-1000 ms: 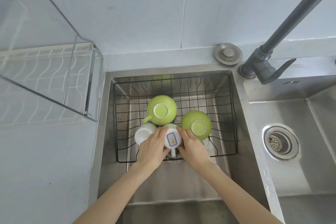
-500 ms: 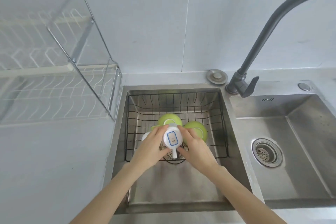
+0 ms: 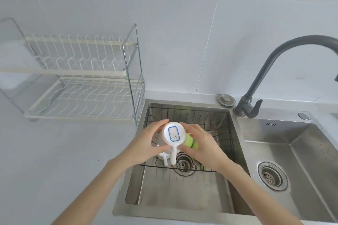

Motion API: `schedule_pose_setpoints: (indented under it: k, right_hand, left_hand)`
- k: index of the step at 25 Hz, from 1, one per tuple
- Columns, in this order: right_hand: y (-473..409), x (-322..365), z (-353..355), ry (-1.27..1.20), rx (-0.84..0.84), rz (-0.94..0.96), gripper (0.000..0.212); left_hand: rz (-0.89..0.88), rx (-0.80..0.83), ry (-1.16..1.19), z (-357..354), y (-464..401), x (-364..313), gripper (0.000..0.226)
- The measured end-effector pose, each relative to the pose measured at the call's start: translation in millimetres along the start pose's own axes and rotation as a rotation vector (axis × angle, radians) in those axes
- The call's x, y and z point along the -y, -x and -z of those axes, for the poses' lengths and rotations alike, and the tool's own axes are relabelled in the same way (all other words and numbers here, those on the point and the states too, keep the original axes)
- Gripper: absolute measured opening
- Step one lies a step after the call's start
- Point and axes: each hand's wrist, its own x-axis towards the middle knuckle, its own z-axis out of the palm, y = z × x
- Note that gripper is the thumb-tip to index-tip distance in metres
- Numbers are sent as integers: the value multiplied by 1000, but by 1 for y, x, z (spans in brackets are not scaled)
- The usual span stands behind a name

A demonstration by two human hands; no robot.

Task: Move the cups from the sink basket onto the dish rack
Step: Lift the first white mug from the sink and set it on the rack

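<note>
the grey countertop (image 3: 54,151) spreads wide and bare to the left of both hands, open all the way to the two-tier wire dish rack (image 3: 82,82), which stands up and left of them, close by the sink's left edge. the steel sink basin (image 3: 173,193) lies directly under the hands, its near rim below the wrists; a second basin (image 3: 292,160) sits to their right, with the dark gooseneck faucet (image 3: 274,71) arching above and right. the black wire sink basket (image 3: 215,126) hangs in the basin beneath and behind the hands, its front edge just under the palms. the left hand (image 3: 144,144) and right hand (image 3: 203,144) are curled around opposite sides of a white mug (image 3: 173,134), held upside down above the basket, its labelled base facing up and its handle pointing toward the person. a green cup (image 3: 190,141) shows just under the right hand's fingers, and another white cup (image 3: 162,155) peeks from below the left palm, both in the basket.
</note>
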Motion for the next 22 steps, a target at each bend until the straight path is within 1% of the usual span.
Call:
schedule_pose_setpoints:
  k: [3, 8, 11, 17, 22]
  right_hand:
    - [-5, 27, -4, -60, -19, -1, 58]
    - [-20, 76, -17, -148, -91, 19, 54]
    - [-31, 101, -28, -145, -128, 42, 51]
    - [-61, 155, -54, -156, -212, 71, 55]
    - [-82, 195, -57, -150, -281, 129, 56]
  left_hand:
    - [-29, -30, 25, 27, 11, 1, 65]
    - [-62, -48, 89, 80, 26, 6, 64]
    - [-93, -90, 145, 105, 35, 11, 67]
    - [-163, -171, 174, 160, 44, 22, 52]
    - [-264, -211, 155, 203, 42, 26, 54]
